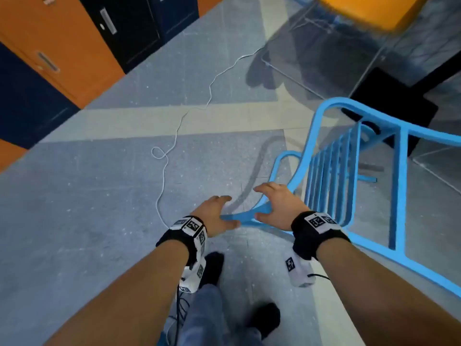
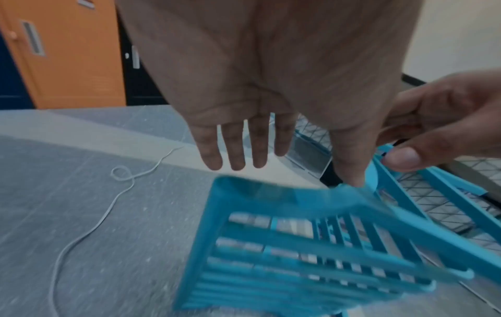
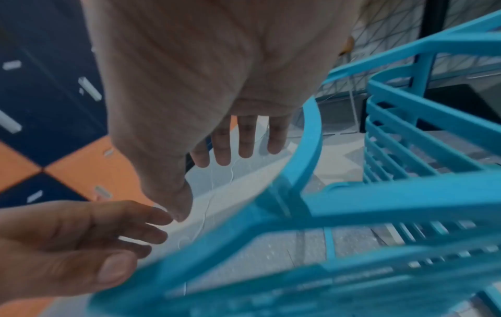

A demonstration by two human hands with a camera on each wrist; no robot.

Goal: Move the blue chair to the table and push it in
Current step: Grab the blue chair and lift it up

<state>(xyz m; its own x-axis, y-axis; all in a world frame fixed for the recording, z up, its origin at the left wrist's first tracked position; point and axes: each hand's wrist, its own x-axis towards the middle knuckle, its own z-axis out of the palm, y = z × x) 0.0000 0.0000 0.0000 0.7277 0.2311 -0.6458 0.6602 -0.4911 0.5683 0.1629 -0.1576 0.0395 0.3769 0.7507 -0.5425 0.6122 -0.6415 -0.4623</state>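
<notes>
Speckled grey floor (image 1: 99, 208), white cable (image 1: 172, 143) ahead of hands; orange and navy lockers (image 1: 62, 46) beyond. Left hand (image 1: 215, 217) and right hand (image 1: 277, 208): spread, unclasped, at slatted blue plastic chair (image 1: 331, 176).

The blue chair (image 1: 331, 176) is showing a smooth, moulded plastic look with a matt-to-satin finish on its slatted back and curved frame, while the floor (image 1: 99, 208) is looking like hard speckled stone or terrazzo in grey and pale bands, lightly scuffed and faintly reflecting. The locker doors (image 1: 62, 41) are appearing as smooth painted metal in orange and dark blue with small metallic handles, and the white cord (image 1: 164, 156) is lying thin and smooth. The wrist straps (image 1: 316, 236) are looking like matt black cloth carrying glossy white plastic blocks, and the table (image 1: 324, 53) top is appearing as clear, glossy glass.
</notes>
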